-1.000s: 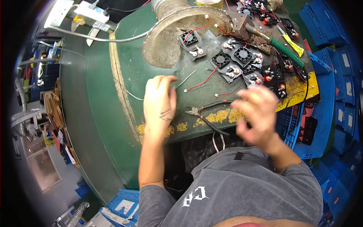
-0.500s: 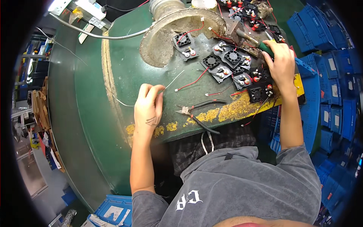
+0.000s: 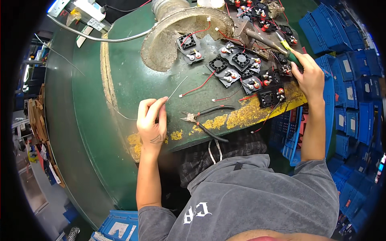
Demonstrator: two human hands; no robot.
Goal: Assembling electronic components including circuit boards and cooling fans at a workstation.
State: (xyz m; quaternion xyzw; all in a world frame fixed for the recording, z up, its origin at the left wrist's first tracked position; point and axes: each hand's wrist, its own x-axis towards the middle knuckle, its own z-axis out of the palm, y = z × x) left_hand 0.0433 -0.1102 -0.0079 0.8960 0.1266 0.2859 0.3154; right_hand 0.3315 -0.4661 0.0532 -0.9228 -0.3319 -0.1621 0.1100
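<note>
My left hand is closed in a pinch on a thin silvery solder wire. One end sticks up past my fingertips, and the wire trails off to the left over the green table. My right hand grips the green handle of a soldering iron, its metal shaft pointing up and left toward a rusty metal block. Between my hands lie several black plates with small fans, such as this fan plate, bearing red and white terminals and connector leads. Open side cutters rest near the front edge.
A large crusted metal hood with a duct stands at the back. A flexible metal tube crosses the back left. A yellow-handled tool lies beside the iron. Blue crates are stacked at right; another blue crate sits at lower left.
The view has shifted slightly. My right hand has moved right and nearer with the soldering iron. My left hand keeps its pinch on the solder wire, its fingers turned a little.
</note>
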